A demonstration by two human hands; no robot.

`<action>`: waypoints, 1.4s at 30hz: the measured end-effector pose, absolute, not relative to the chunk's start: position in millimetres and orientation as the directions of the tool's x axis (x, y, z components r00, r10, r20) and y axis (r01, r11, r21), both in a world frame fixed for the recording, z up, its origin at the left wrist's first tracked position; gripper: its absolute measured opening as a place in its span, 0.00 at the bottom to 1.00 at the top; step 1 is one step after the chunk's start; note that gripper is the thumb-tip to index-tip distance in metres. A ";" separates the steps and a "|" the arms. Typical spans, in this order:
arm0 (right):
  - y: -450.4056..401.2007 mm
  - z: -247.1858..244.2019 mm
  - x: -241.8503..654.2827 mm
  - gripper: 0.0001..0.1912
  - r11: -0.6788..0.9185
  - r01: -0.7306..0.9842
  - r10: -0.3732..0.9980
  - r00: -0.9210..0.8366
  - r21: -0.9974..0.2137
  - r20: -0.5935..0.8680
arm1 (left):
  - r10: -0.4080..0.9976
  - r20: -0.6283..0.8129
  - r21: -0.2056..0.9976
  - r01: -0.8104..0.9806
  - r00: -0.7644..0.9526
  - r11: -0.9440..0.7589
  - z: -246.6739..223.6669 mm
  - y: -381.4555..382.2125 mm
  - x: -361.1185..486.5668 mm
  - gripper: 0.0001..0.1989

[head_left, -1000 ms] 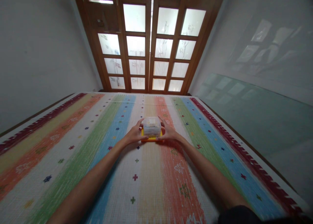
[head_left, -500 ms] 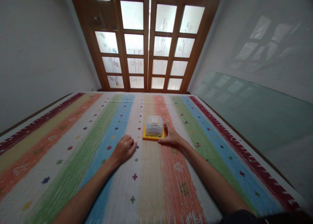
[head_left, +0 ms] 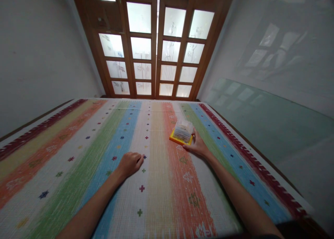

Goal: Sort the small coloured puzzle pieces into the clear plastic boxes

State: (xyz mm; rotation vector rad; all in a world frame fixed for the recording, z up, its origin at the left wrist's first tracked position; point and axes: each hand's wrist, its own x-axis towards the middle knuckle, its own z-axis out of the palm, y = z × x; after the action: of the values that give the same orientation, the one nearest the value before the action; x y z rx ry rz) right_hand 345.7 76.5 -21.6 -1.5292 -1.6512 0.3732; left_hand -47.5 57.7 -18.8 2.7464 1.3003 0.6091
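A clear plastic box (head_left: 183, 130) holds a stack of thin, pale flat pieces; their kind is too small to tell. It sits on a square yellow-orange base (head_left: 174, 140), turned at an angle to the cloth's stripes. My right hand (head_left: 197, 145) grips the base at its right side, thumb at the near corner and fingers behind the right edge. Loosely curled into a fist, my left hand (head_left: 131, 163) rests on the cloth to the left, apart from the box. Nothing shows in its fingers.
A striped, multicoloured tablecloth (head_left: 159, 183) covers the long table. Wooden doors with frosted panes (head_left: 156, 58) stand beyond its far end. A greenish glass panel (head_left: 261, 117) leans along the right wall.
My right hand has moved the box and its base to the right and slightly away, turning them clockwise. My left hand stays in nearly the same place, its fingers curled tighter.
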 end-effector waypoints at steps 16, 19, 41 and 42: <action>79.5 -27.1 388.7 0.67 0.118 0.594 0.887 0.296 -0.796 0.353 | 0.761 0.288 0.181 0.747 0.581 -0.639 -17.7 58.8 -48.6 0.26; 85.3 -24.0 388.4 0.65 0.157 0.514 0.856 0.355 -0.843 0.376 | 0.763 0.289 0.191 0.746 0.578 -0.638 -18.0 58.9 -48.9 0.25; 101.1 -2.7 390.1 0.51 0.292 0.390 0.834 0.343 -0.873 0.432 | 0.764 0.303 0.226 0.736 0.570 -0.638 -16.8 59.2 -48.6 0.26; 100.2 -1.9 389.9 0.51 0.289 0.401 0.836 0.337 -0.869 0.434 | 0.763 0.304 0.227 0.735 0.570 -0.639 -16.6 59.2 -48.5 0.26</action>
State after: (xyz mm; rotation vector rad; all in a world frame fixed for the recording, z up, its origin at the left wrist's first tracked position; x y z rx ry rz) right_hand 389.9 100.2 -1.9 -1.3201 -1.2705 0.4293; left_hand -48.5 59.2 -16.6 2.7162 1.2983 0.5824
